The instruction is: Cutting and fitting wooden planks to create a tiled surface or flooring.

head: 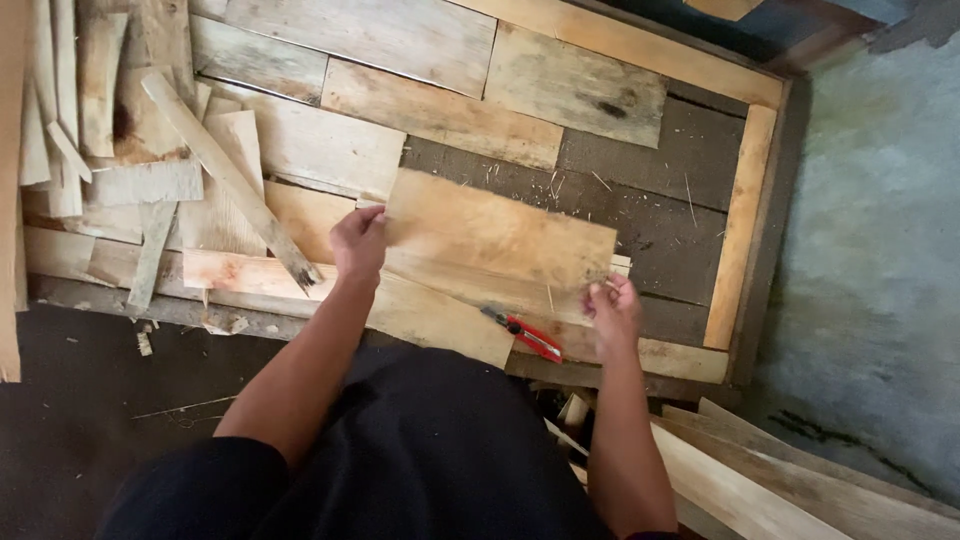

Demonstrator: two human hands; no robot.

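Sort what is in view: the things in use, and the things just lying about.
In use: left hand and right hand holding wooden board over framed panel.
Lying about: red utility knife, scrap pile, loose planks.

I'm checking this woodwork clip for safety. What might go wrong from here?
1. A red utility knife lies just below the wooden board, close to the right hand; that hand may brush it, though I cannot tell if the blade is out.
2. Both bare hands, the left hand too, grip rough board edges, so splinters seem likely.
3. Loose offcuts piled at left may slide.
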